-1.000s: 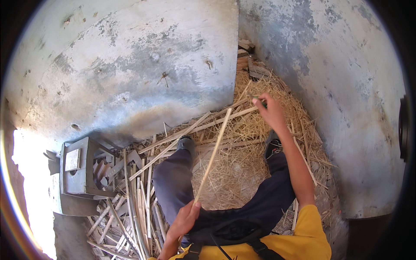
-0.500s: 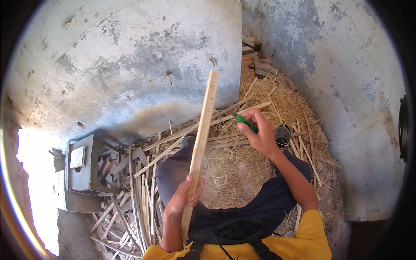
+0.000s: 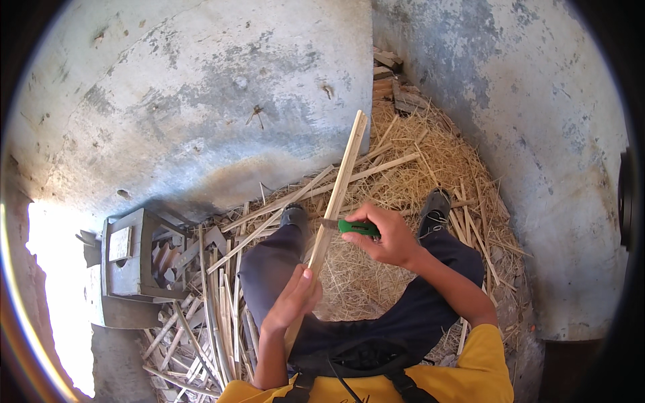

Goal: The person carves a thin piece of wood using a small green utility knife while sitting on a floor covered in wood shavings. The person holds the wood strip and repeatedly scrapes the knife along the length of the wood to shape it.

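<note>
A long pale wooden strip (image 3: pixel 342 178) slants up and away from my lap, its far end tipped to the right. Around its lower part my left hand (image 3: pixel 292 299) is closed, thumb lying along the wood. My right hand (image 3: pixel 386 235) grips a green-handled knife (image 3: pixel 359 228), and its short dark blade points left, at the strip's right edge just above my left hand. The blade appears to meet or overlap the wood; whether it cuts in cannot be made out. The strip's lower end lies by my lap, partly behind my left hand and wrist.
Straw-like shavings (image 3: pixel 363 282) cover the floor between my legs and toward the far corner. Several loose strips (image 3: pixel 225 316) lie in a pile at my left. A grey box-like frame (image 3: pixel 138 258) stands at far left. Weathered walls (image 3: pixel 201 87) rise ahead and on the right.
My right hand has brought the knife down and left, from apart to the strip's edge. The strip has turned, its far end swinging right, with my left hand still around it.
</note>
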Motion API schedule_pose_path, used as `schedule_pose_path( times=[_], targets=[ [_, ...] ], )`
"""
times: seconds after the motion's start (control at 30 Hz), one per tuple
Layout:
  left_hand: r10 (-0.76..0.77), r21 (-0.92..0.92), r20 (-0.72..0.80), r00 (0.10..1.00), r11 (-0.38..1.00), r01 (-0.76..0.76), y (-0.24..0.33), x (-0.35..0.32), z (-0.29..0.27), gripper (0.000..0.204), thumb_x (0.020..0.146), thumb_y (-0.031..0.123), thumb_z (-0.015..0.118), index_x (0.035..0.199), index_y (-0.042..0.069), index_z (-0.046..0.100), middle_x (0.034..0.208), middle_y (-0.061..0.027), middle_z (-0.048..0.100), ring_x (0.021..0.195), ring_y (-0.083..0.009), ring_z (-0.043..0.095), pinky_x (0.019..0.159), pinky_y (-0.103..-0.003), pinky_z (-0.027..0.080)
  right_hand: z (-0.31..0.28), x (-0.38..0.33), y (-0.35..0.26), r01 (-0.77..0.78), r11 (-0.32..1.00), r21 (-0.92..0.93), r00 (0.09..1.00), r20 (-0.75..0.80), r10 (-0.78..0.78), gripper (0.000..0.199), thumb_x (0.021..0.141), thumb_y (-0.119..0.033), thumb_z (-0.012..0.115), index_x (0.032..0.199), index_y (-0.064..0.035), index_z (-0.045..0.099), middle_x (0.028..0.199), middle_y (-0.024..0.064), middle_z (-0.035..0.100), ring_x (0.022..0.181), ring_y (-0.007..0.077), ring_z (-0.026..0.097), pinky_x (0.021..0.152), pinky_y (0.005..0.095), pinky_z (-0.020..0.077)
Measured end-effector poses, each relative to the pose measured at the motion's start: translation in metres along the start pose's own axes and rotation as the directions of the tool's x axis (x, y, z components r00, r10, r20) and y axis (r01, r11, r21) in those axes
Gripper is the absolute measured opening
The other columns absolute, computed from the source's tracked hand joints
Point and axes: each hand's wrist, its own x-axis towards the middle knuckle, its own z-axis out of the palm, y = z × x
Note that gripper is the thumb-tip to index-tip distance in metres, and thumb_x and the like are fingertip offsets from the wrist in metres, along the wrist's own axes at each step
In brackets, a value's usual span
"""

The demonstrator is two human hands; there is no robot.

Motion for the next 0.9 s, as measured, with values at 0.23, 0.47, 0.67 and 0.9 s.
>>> schedule_pose_path(
  times=[0.23,0.47,0.67,0.9],
  targets=[
    [0.275,0.320,-0.249,0.929,0.928,-0.189,0.003,0.001,0.014,0.044,0.118,0.044,0.038,0.107,0.006,0.056,0.072,0.0031,0.045,0.063,-0.0069,0.042,0.056,-0.029,0.034,0.018,-0.009,-0.007,0.132,0.985,-0.109,0.991,0.000,-0.132,0.025,0.088,-0.023,0.089,0.100,-0.0048,0.076,0.089,0.0095,0.075,0.073,0.0250,0.073,0.062,0.0336,0.0558],
    [0.335,0.602,-0.292,0.896,0.793,-0.101,0.019,-0.005,0.026,0.034,0.116,0.031,0.046,0.102,0.000,0.051,0.075,-0.0274,0.058,0.074,-0.0513,0.058,0.066,-0.056,0.042,0.024,-0.009,-0.011,0.167,0.965,-0.204,0.984,-0.026,-0.176,0.023,0.093,-0.029,0.083,0.105,-0.0100,0.079,0.084,0.0024,0.069,0.061,0.0203,0.066,0.052,0.0346,0.0497],
    [0.435,0.739,-0.315,0.844,0.671,-0.069,0.017,-0.005,0.032,0.034,0.116,0.030,0.045,0.098,0.001,0.048,0.072,-0.0255,0.057,0.074,-0.0507,0.059,0.065,-0.058,0.040,0.025,-0.008,-0.008,0.195,0.957,-0.213,0.976,-0.056,-0.211,0.023,0.092,-0.029,0.084,0.106,-0.0107,0.079,0.083,0.0009,0.068,0.060,0.0184,0.065,0.049,0.0340,0.0480],
    [0.432,0.790,-0.285,0.856,0.612,-0.046,0.018,-0.002,0.031,0.029,0.112,0.026,0.054,0.104,0.000,0.047,0.073,-0.0311,0.062,0.073,-0.0550,0.061,0.064,-0.062,0.046,0.022,-0.004,-0.009,0.198,0.955,-0.222,0.973,-0.070,-0.218,0.022,0.087,-0.022,0.088,0.102,-0.0081,0.079,0.079,0.0053,0.070,0.058,0.0205,0.066,0.049,0.0342,0.0475]
  ],
)
